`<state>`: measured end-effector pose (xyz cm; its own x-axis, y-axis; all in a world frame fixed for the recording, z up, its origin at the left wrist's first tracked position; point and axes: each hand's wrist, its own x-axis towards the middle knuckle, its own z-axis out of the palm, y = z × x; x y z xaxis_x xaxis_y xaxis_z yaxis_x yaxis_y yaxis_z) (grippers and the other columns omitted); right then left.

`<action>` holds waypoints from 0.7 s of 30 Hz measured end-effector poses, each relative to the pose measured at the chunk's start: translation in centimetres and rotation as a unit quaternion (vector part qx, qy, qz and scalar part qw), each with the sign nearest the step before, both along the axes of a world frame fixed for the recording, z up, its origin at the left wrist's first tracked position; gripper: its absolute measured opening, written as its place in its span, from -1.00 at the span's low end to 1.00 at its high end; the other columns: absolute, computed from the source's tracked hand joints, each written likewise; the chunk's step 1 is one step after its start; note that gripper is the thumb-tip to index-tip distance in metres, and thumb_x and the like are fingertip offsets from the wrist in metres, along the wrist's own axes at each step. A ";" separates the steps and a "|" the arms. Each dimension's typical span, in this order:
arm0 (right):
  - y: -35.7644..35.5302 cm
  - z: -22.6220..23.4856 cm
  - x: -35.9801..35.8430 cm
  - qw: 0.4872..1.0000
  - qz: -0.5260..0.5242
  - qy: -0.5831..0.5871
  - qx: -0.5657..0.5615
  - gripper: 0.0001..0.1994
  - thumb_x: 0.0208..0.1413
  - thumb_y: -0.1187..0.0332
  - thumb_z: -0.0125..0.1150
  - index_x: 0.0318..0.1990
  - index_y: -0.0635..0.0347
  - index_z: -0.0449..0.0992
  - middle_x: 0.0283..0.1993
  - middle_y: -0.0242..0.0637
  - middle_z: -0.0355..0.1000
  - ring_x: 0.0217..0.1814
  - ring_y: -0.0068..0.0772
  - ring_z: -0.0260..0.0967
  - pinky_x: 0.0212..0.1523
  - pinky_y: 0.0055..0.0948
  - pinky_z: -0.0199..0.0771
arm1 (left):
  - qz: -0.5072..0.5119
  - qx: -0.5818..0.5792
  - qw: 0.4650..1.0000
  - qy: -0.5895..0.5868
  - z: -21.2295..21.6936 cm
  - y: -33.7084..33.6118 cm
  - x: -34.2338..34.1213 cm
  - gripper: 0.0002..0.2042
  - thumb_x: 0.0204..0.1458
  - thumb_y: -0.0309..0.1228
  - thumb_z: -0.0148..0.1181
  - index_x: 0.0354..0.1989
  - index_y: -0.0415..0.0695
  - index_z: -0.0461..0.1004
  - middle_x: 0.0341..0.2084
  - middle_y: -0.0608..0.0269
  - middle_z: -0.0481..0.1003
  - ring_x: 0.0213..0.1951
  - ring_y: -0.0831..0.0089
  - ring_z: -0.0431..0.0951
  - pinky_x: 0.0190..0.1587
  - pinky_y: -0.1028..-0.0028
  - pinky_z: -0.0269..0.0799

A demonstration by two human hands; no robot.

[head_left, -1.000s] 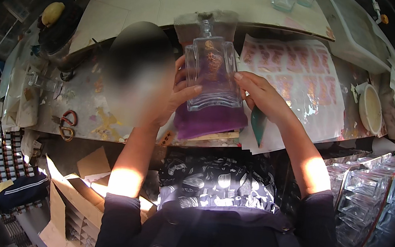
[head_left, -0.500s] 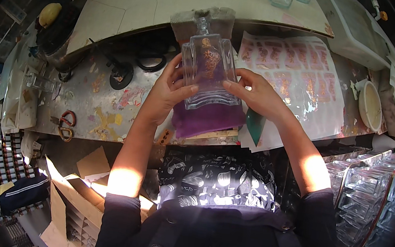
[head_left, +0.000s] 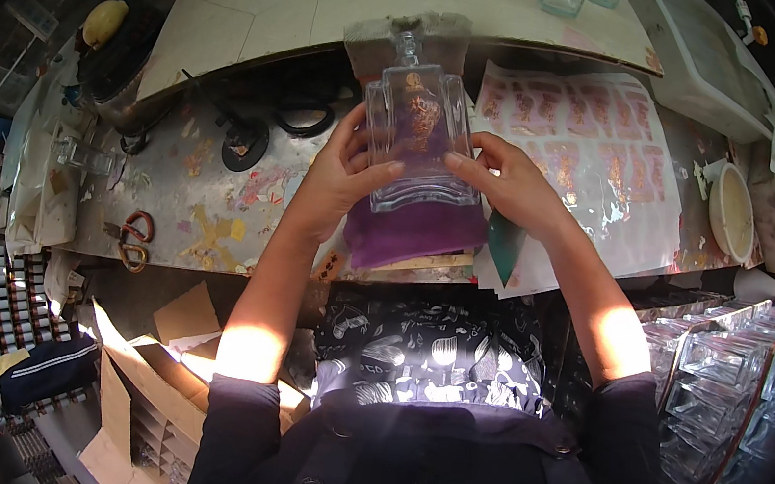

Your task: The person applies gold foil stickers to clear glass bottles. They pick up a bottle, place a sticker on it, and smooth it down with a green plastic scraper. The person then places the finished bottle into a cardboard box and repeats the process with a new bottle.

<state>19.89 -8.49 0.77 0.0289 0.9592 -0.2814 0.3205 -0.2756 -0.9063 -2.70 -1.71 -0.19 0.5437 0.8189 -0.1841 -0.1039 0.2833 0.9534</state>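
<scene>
A clear glass bottle [head_left: 422, 173] with gold and orange decoration on its face lies with its neck pointing away from me, over a purple cloth [head_left: 412, 241]. My left hand [head_left: 343, 171] grips its left side, the thumb resting near the lower front edge. Against the right side my right hand [head_left: 510, 180] is closed, its thumb on the front of the glass. Beside the cloth, under my right forearm, lies a green pointed scraper-like piece [head_left: 504, 246]. Right of the bottle is a sheet of pink and gold decals [head_left: 611, 135].
Red-handled scissors [head_left: 134, 241] lie at the bench's left front edge. A black round-based stand [head_left: 245, 145] and a black ring [head_left: 306, 119] are behind. A white bowl [head_left: 730, 213] stands right. Stacked glass bottles [head_left: 718, 358] fill the lower right; an open cardboard box [head_left: 154, 388] sits lower left.
The view has shifted slightly, so most things appear a little to the right. Both hands keep the same hold on the bottle.
</scene>
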 end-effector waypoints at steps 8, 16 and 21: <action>-0.1 0.1 0.0 1.000 0.004 0.002 0.002 -0.40 -0.01 -0.09 0.26 -0.03 0.30 0.49 -0.52 -0.40 0.31 -0.45 -0.59 0.24 -0.43 -0.53 0.22 | -0.004 0.002 1.000 -0.002 0.2 -0.1 0.0 -0.17 -0.07 -0.54 0.30 0.37 -0.25 -0.08 0.13 0.04 0.28 0.18 0.27 0.34 0.21 0.37 0.24; 0.0 -1.0 2.4 0.907 -0.137 0.383 -0.112 -0.54 0.07 -0.08 0.18 -0.18 0.20 0.51 -0.46 -0.43 0.35 -0.48 -0.56 0.27 -0.43 -0.55 0.28 | 0.000 -0.029 0.999 -0.016 0.0 0.2 0.0 -0.10 -0.11 -0.53 0.35 0.38 -0.23 -0.12 0.14 -0.01 0.25 0.15 0.30 0.35 0.12 0.42 0.33; -0.8 -1.5 3.1 0.851 -0.203 0.480 -0.062 -0.66 0.15 0.09 0.11 -0.11 0.17 0.42 -0.29 -0.37 0.39 -0.42 -0.51 0.33 -0.44 -0.54 0.33 | 0.010 -0.001 1.000 -0.005 -0.3 -0.4 0.3 -0.17 -0.07 -0.55 0.26 0.38 -0.23 -0.09 0.17 0.03 0.25 0.20 0.26 0.32 0.22 0.37 0.22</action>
<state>22.95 -9.31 -0.76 0.0508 0.8864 -0.4601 -0.6963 -0.2988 -0.6526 -2.35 -2.08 -0.51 0.5298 0.8287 -0.1803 -0.1198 0.2836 0.9514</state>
